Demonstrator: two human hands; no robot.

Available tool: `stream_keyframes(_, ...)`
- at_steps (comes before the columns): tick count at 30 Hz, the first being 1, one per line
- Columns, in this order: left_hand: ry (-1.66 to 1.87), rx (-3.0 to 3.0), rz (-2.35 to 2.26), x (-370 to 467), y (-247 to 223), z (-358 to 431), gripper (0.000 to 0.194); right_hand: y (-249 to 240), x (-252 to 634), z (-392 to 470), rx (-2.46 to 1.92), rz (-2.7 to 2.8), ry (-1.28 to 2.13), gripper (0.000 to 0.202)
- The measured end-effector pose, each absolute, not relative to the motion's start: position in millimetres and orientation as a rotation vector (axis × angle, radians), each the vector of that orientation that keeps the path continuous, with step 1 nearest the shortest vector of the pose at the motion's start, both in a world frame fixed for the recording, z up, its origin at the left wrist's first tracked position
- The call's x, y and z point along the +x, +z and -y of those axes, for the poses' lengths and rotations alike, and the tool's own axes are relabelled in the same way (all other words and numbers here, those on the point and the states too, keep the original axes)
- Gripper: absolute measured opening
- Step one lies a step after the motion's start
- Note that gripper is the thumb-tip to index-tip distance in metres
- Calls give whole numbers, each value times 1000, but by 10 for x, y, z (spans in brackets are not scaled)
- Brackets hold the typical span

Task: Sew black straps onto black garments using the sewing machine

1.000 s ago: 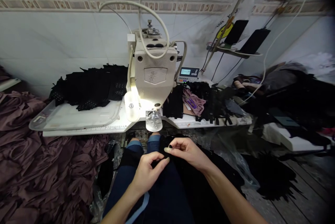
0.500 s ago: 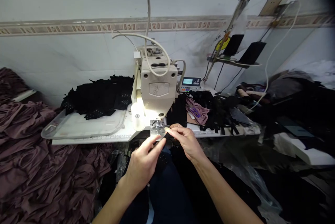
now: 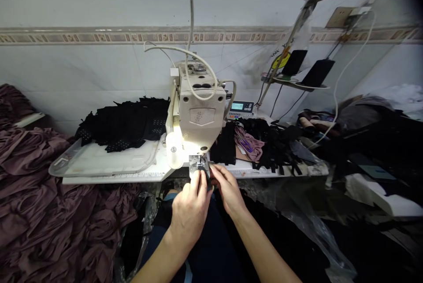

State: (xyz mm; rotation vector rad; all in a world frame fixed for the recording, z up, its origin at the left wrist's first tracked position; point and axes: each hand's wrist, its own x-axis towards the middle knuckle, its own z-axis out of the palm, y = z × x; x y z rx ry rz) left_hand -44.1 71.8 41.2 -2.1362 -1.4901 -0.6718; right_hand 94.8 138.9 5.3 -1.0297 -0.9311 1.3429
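A white sewing machine [image 3: 202,113] stands in the middle, its lamp lit beside the needle area. At its metal needle plate [image 3: 194,166], my left hand [image 3: 190,206] has its fingers pressed together on a small piece of black fabric [image 3: 208,178]. My right hand [image 3: 228,189] pinches the right side of that same fabric, close to the left fingertips. Part of the fabric is hidden beneath the fingers.
Black fabric pieces [image 3: 127,120] lie on a clear plastic tray [image 3: 109,164] at the left. Mauve cloth [image 3: 49,203] is heaped at far left. Right of the machine are a control panel [image 3: 241,107], black straps and thread cones [image 3: 317,72].
My left hand has moved up and closed its fingers over black fabric at the plate. My right hand has shifted slightly down and left. The camera view has tilted a little.
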Motion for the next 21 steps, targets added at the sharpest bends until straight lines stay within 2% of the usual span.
stream_keyframes(7,-909,-2340,1436,-678,389,-746,44,-538,1226,-835,-1149,1392,1524,67)
stream_keyframes(13,-1027,-2497,1268,-930,297,-837,50,-862,2008,-776,-1330,1498,1548,54)
stream_keyframes(18,-1087,-2391,1191,-902,243,-868,50,-609,2613,-958,-1387,1625,1562,42)
stream_keyframes(21,-1175,-2362,1134,-930,195,-850,51,-269,2977,-1198,-1423,1662,1334,44)
